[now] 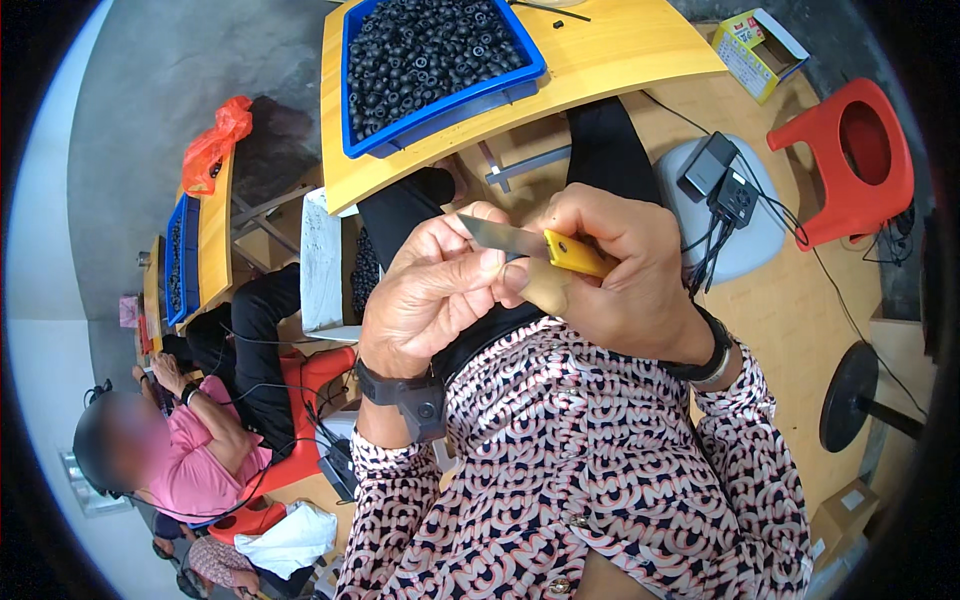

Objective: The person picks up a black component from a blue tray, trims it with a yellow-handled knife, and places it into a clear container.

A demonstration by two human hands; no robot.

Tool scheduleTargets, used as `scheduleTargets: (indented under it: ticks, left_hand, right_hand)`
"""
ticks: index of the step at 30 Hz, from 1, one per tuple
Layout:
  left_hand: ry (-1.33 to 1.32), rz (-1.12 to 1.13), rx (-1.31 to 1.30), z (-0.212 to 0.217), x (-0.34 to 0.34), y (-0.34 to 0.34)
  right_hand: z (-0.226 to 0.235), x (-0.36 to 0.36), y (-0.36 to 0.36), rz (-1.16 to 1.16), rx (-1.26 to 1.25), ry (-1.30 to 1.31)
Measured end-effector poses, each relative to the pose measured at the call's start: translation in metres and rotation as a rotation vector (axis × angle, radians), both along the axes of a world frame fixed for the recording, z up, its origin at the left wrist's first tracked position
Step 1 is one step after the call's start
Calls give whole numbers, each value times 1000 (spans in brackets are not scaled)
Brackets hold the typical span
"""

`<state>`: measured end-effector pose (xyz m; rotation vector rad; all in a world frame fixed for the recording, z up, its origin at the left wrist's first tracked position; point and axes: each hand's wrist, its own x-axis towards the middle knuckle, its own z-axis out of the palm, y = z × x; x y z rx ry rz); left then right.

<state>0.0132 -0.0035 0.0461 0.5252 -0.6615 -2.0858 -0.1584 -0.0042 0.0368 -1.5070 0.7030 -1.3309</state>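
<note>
My right hand (635, 270) is wrapped round the yellow handle of a knife (575, 255), and a bandage-like covering shows on its thumb. The knife's flat metal blade points left, across the fingertips of my left hand (425, 295). The left thumb and fingers pinch together under the blade. Between them a sliver of a small black part (513, 257) shows; most of it is hidden by the fingers. Both hands meet in front of my body, short of the table edge. Beyond them a blue tray (460, 120) is heaped with small black ring-shaped parts.
The tray stands on a yellow wooden table (620, 45). Below it, left of my legs, is a white box (318, 255) holding black parts. Cabled devices lie on a pale stool (760, 250), near a red stool (830, 180). A co-worker in pink (205, 440) sits at left.
</note>
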Motion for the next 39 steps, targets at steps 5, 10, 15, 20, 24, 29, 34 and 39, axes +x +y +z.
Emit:
scheduleTargets:
  ticks: [5, 10, 15, 20, 24, 29, 34, 39]
  left_hand:
    - [-71, -8, 28, -2, 0, 1]
    - [65, -87, 75, -9, 0, -3]
    - [34, -75, 32, -4, 1, -2]
    - [-63, 18, 60, -2, 0, 0]
    - [113, -112, 65, -15, 4, -4]
    - [122, -122, 91, -18, 6, -7]
    - [56, -41, 135, -15, 13, -3]
    - [67, 45, 114, -33, 38, 5]
  right_hand:
    - [10, -9, -7, 29, 33, 56]
    - [6, -8, -11, 54, 143, 33]
    - [2, -5, -9, 11, 26, 58]
    - [9, -3, -8, 21, 82, 36]
    - [-2, -3, -14, 52, 139, 32]
    - [-4, 1, -16, 84, 200, -32]
    - [3, -2, -13, 96, 95, 158]
    - [-7, -3, -9, -34, 138, 191]
